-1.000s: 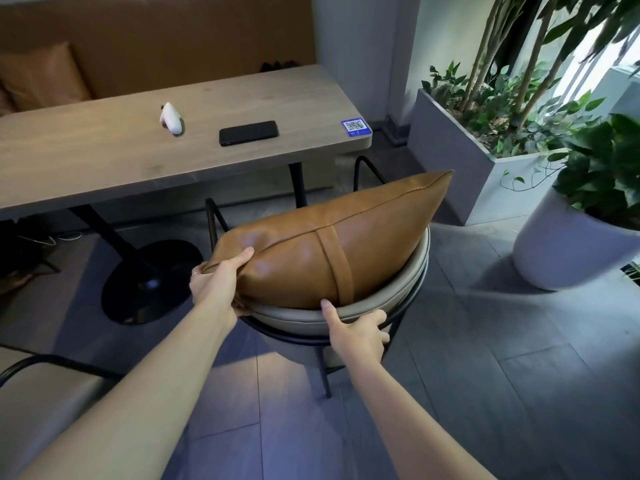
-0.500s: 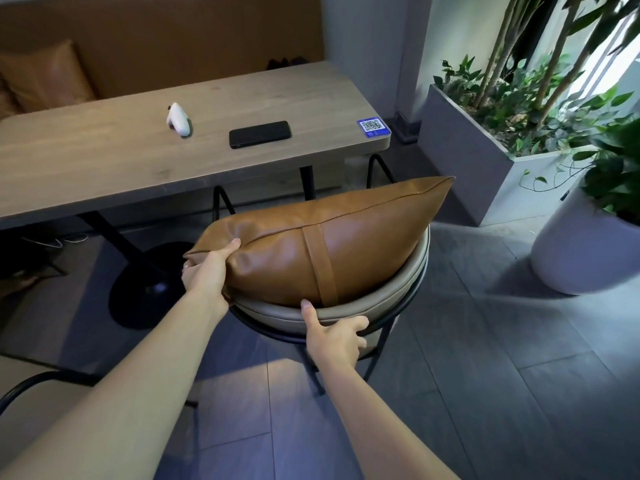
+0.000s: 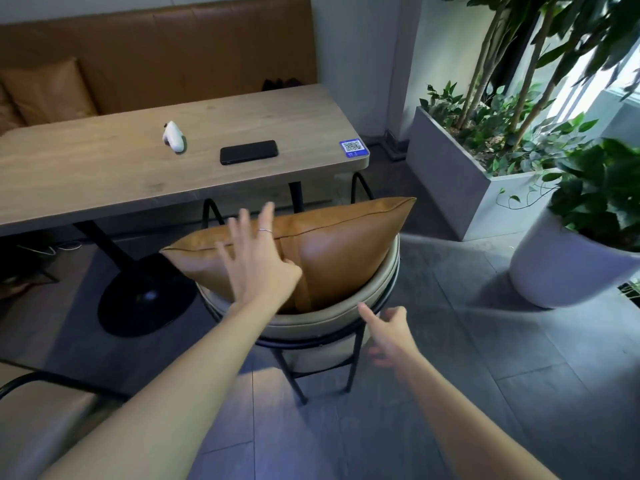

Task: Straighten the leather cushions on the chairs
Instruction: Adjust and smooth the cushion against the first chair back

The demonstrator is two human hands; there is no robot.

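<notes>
A tan leather cushion (image 3: 346, 247) stands on edge inside a round beige chair (image 3: 311, 330) with a black metal frame, leaning against the backrest. My left hand (image 3: 256, 258) is spread flat with fingers apart in front of the cushion's middle, a ring on one finger; it holds nothing. My right hand (image 3: 388, 334) hovers just right of the chair's backrest rim, fingers loose and apart, gripping nothing. A second tan cushion (image 3: 48, 91) lies on the brown bench at the far left.
A wooden table (image 3: 104, 174) stands beyond the chair with a black phone (image 3: 248, 152), a white device (image 3: 174, 137) and a QR sticker (image 3: 353, 147). A grey planter (image 3: 450, 181) and white pot (image 3: 568, 268) stand right. Another chair's edge (image 3: 31, 410) shows bottom left.
Both hands have let go: the left released the cushion's left corner and now spreads over its middle; the right came off the chair rim. The cushion now sits lower in the chair.
</notes>
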